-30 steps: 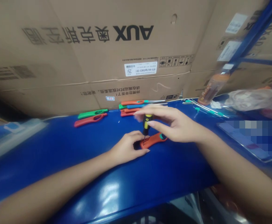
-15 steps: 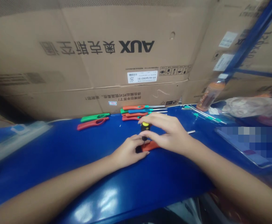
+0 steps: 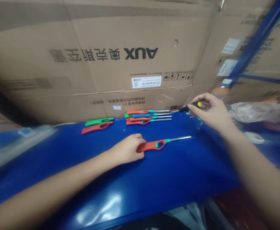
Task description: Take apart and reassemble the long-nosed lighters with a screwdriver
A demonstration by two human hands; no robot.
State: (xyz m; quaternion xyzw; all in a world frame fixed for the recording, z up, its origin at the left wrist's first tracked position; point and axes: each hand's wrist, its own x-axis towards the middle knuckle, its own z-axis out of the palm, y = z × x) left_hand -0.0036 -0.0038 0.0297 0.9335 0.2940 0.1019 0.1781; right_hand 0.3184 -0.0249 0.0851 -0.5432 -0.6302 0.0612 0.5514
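My left hand [image 3: 127,148] is closed round the handle end of an orange gas lighter [image 3: 151,146], whose metal tube points right across the blue table. Out to the right, my right hand [image 3: 210,110] pinches a small black and yellow screwdriver [image 3: 185,109], its thin shaft pointing left. Behind the held lighter lie several assembled lighters [image 3: 140,120] in orange, blue and green, side by side with their tubes to the right. To their left rest a green handle shell [image 3: 100,121] and a red handle shell [image 3: 97,127].
A tall cardboard box [image 3: 101,73] stands along the back of the blue table [image 3: 178,179]. At the right are an orange drink bottle [image 3: 220,91], clear plastic bags [image 3: 247,111] and a white tape roll [image 3: 255,138]. A blue metal frame [image 3: 255,41] rises there.
My right hand has lifted the screwdriver off the orange lighter and carried it right and back, tilting it from upright to nearly level. My left hand keeps hold of the lighter.
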